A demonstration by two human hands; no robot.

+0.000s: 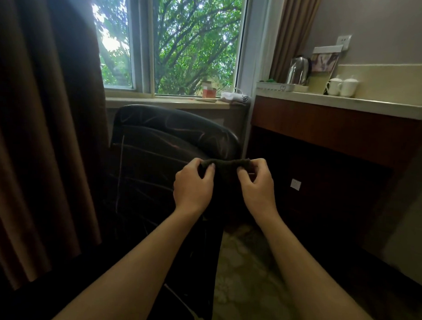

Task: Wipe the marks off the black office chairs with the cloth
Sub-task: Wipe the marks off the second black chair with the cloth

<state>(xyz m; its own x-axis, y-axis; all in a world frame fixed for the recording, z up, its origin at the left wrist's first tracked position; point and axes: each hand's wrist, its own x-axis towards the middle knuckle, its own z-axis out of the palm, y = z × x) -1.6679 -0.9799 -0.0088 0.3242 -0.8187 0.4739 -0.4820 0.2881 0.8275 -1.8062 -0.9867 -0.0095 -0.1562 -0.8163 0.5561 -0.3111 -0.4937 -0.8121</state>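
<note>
Cloth (225,163) in left hand (192,183) and right hand (257,185), before marked chair (158,143)

The dark hanging cloth (225,164) hides part of the shiny black chair back (158,143). The chair's seat is lost in shadow. The small red thing (209,90) on the far windowsill is too blurry to tell.

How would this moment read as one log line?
left hand: pinches dark cloth | right hand: pinches it | marked black leather office chair: unwiped

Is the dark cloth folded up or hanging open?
Hanging open: both hands, left hand and right hand, pinch the dark cloth's top edge; it drapes downward.
</note>
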